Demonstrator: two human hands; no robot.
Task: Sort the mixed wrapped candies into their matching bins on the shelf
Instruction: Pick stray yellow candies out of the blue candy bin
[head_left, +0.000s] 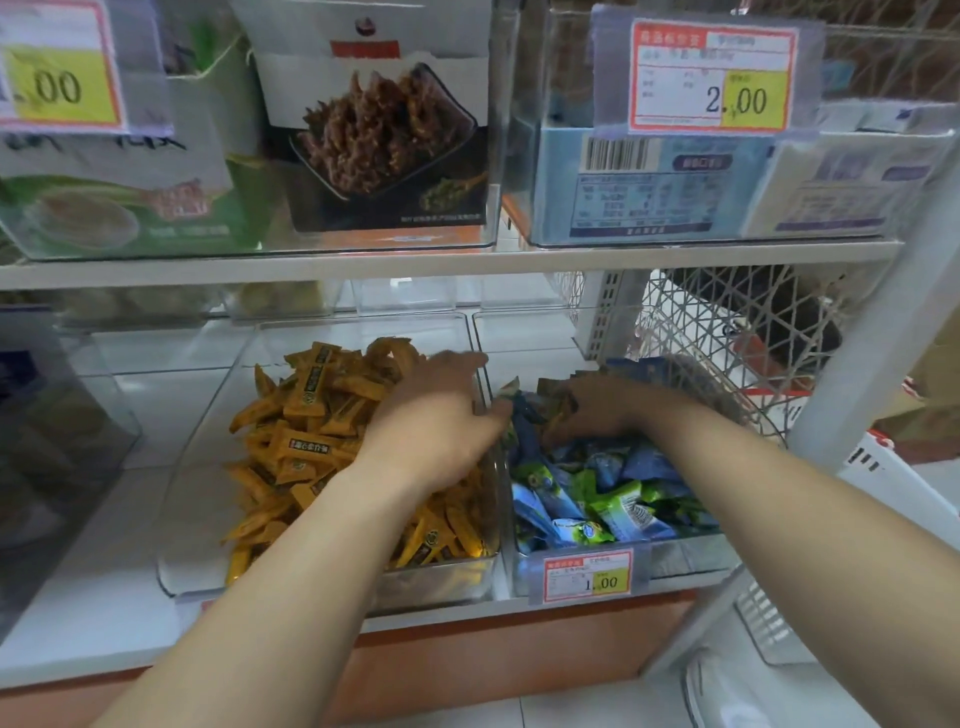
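Note:
Two clear bins sit side by side on the lower shelf. The left bin (208, 582) holds a heap of orange stick candies (291, 447). The right bin (691, 556) holds blue and green wrapped candies (597, 499). My left hand (436, 421) lies palm down over the orange heap, its fingertips at the wall between the bins, touching a blue wrapper there; whether it grips anything I cannot tell. My right hand (602, 405) reaches into the back of the right bin, fingers curled down among the blue wrappers and hidden by them.
A price tag reading 1.00 (589, 577) hangs on the right bin's front. The upper shelf (467, 260) carries clear bins with boxed snacks and a 2.00 tag (711, 78). A white mesh panel (727, 322) closes the shelf's right side. An empty clear bin (57, 415) stands at left.

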